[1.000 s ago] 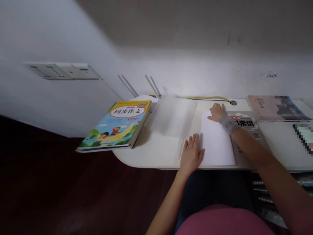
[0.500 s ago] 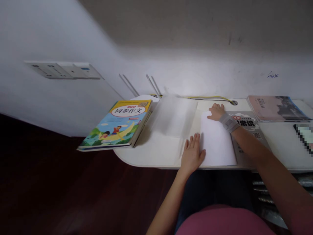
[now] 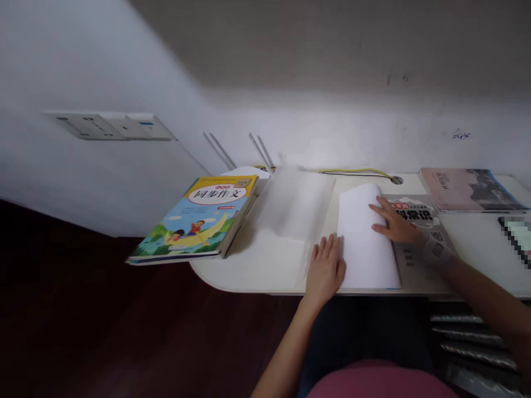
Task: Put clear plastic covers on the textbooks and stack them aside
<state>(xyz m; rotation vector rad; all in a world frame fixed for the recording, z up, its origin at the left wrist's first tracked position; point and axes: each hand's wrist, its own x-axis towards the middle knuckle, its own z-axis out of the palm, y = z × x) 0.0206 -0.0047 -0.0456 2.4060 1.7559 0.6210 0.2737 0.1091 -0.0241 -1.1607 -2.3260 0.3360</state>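
Near the table edge (image 3: pixel 249 273), our left hand (image 3: pixel 326 271) open against a white paper stack (image 3: pixel 360 246), our right hand (image 3: pixel 394 221) open on it

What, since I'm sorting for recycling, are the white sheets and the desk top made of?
The white sheets look like thin matte paper, curving softly near the top. The desk top looks like laminated board: smooth, cream-white, faintly glossy, with a rounded edge, though its core does not show.
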